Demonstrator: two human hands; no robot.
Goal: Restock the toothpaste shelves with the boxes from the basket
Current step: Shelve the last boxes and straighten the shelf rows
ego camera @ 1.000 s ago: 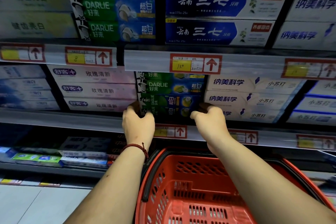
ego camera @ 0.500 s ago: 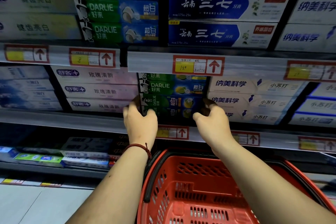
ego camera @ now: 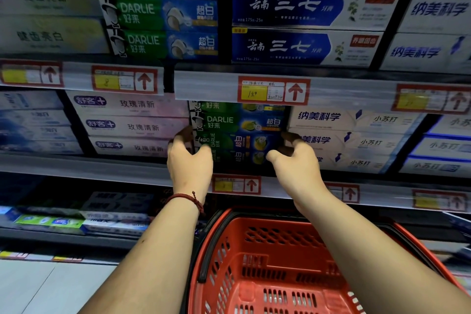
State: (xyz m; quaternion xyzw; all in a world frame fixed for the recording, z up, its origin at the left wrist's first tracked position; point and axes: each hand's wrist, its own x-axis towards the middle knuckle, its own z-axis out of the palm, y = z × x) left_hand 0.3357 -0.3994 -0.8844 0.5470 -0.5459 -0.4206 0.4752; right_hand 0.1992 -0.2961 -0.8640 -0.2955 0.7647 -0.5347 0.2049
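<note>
Above the red basket (ego camera: 280, 237), the left hand (ego camera: 190, 164) and the right hand (ego camera: 297, 164) still pinch both ends of the green Darlie boxes (ego camera: 239, 146), hardly moved under their stack (ego camera: 244, 121), so seating seems almost done.

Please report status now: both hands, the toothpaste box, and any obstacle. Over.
Left hand and right hand grip the ends of the green-and-blue cardboard Darlie toothpaste pack, bottom of its stack. White cardboard boxes close on both sides.

Dim shelf recesses, edges blurred w/ wide-angle bend, centre sharp, arms evenly lit
</note>
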